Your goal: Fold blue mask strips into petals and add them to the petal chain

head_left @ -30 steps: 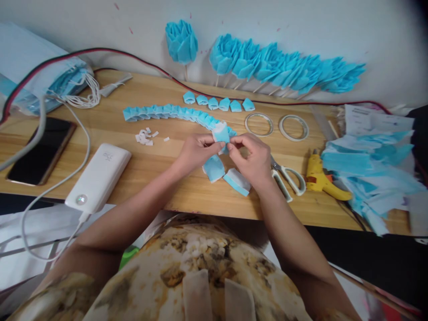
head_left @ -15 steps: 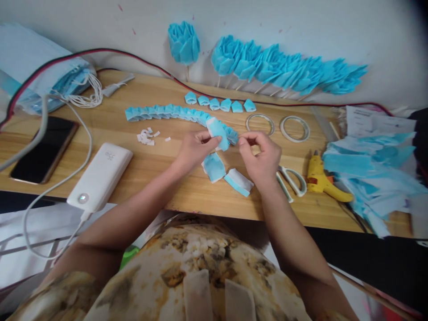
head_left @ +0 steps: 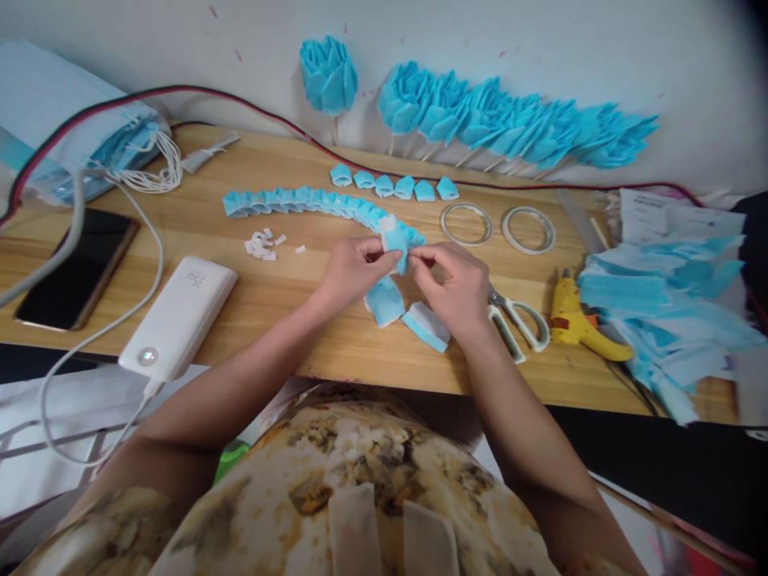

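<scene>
We pinch the blue-and-white piece [head_left: 394, 239] in our left hand [head_left: 350, 274], midway between both hands; our right hand's [head_left: 454, 282] narrowed fingertips take its three o'clock edge. An uneven pull could tear or crease the soft-looking sheet. Straying towards eleven o'clock could nudge the row of folded pieces [head_left: 300, 199]; a dropping right wrist might crumple the loose strip [head_left: 426, 326] at five.

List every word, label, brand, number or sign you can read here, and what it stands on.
No text can be read with certainty.
White power bank: digits on its display, too blurred to quote.
White printed sheet at the right: faint marks, too small to read.
Held blue piece: no print visible.
</scene>
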A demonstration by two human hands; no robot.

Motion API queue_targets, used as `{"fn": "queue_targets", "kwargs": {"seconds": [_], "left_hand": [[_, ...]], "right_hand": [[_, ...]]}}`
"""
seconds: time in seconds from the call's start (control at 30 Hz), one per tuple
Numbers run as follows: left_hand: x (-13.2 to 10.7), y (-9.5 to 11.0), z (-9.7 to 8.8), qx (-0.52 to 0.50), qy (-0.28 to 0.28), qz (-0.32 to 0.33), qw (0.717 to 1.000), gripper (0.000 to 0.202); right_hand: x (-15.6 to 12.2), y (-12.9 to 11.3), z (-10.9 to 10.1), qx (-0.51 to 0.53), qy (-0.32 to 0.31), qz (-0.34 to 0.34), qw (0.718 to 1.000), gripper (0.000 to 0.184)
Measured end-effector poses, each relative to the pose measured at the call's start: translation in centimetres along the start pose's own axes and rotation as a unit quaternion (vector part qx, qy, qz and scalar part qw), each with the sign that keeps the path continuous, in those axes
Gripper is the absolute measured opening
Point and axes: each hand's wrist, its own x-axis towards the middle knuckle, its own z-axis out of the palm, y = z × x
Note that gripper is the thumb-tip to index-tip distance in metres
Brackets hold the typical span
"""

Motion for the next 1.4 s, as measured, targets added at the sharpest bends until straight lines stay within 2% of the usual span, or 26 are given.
{"fn": "queue_targets", "kwargs": {"seconds": [0.23,0.4,0.5,0.63,0.77,0.83,0.9,1.0,1.07,1.2,1.4], "left_hand": [[0.1,-0.6,0.3,0.086,0.018,0.1,0.991,0.022],[0.0,-0.5,0.2,0.12,0.016,0.123,0.985,0.028],[-0.1,-0.3,0.2,0.088,0.012,0.102,0.991,0.026],[0.0,0.1,0.0,-0.005,-0.006,0.025,1.0,0.021],[0.3,0.2,-0.2,-0.084,-0.006,-0.017,0.996,0.02],[0.4,0.2,-0.3,-0.102,-0.023,-0.025,0.994,0.022],[0.3,0.3,-0.3,-0.113,-0.057,-0.026,0.992,0.024],[0.2,0.5,-0.3,-0.119,-0.095,-0.014,0.988,0.027],[0.1,0.7,-0.3,-0.107,-0.098,-0.018,0.989,0.027],[0.1,0.7,-0.2,-0.087,-0.07,-0.041,0.993,0.028],[0.3,0.4,-0.2,-0.086,-0.051,-0.027,0.995,0.037]], "right_hand": [[-0.2,0.1,0.0,-0.07,-0.009,-0.02,0.997,0.013],[-0.2,-0.2,0.2,-0.107,-0.001,-0.015,0.994,0.013],[-0.1,-0.4,0.2,-0.051,0.007,0.019,0.999,0.012],[0.1,0.2,-0.1,0.106,0.022,0.131,0.985,0.01],[0.3,1.4,-0.1,0.247,0.058,0.229,0.94,0.022],[0.4,1.7,0.0,0.301,0.035,0.273,0.913,0.032],[0.4,1.6,0.1,0.354,-0.012,0.31,0.882,0.043],[0.5,1.2,0.1,0.413,-0.056,0.33,0.847,0.045],[0.7,1.0,-0.1,0.431,-0.038,0.333,0.838,0.04],[1.0,1.0,-0.4,0.447,0.015,0.322,0.835,0.038],[1.0,1.1,-0.4,0.441,0.022,0.31,0.842,0.039]]}}
